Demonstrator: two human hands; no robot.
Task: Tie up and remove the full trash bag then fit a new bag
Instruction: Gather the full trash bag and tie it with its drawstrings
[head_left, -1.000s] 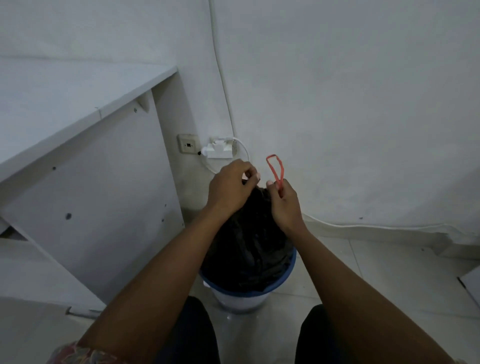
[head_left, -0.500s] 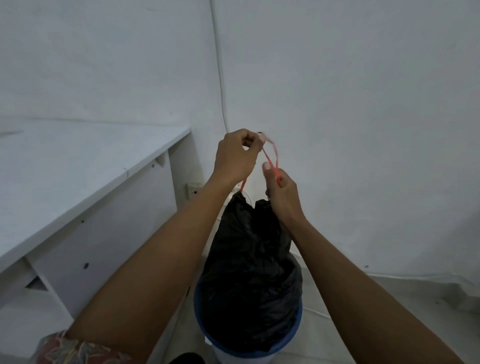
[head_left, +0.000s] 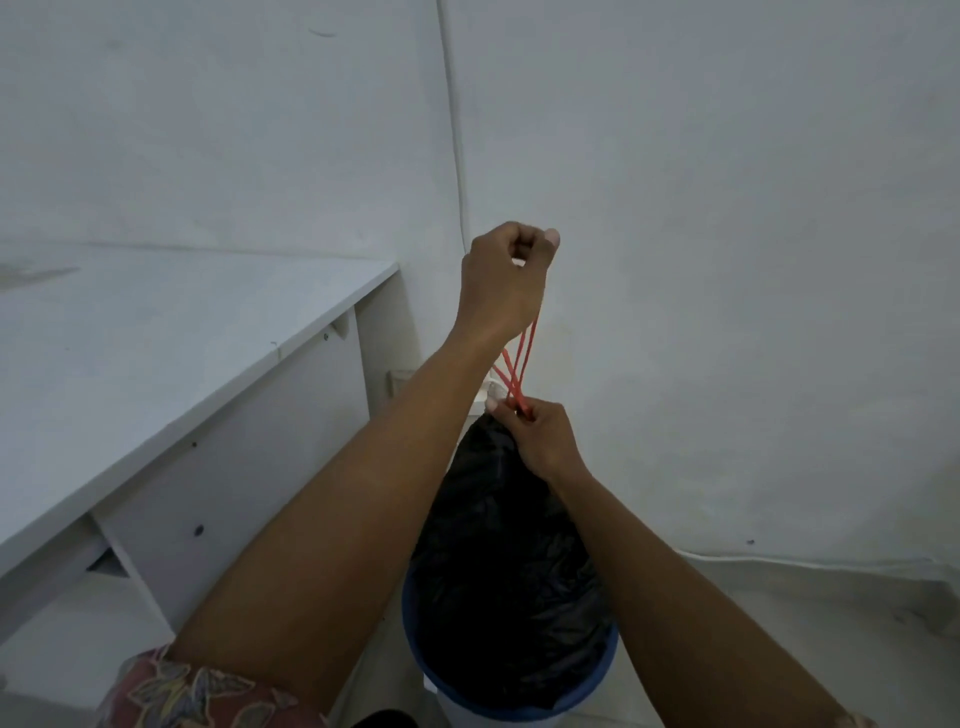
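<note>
now hauls red drawstring (head_left: 522, 364) higher than a moment ago, fisted in left hand (head_left: 501, 283); pinches its base with right hand (head_left: 540, 436) at neck of black plastic trash bag (head_left: 498, 571), inside blue-rimmed round bin (head_left: 409, 623); cinched, unknotted.

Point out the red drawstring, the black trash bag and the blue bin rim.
red drawstring (head_left: 517, 391), head view, where the taut strands converge.
black trash bag (head_left: 498, 571), head view, middle of its bulging side.
blue bin rim (head_left: 410, 623), head view, left edge of the rim.
</note>
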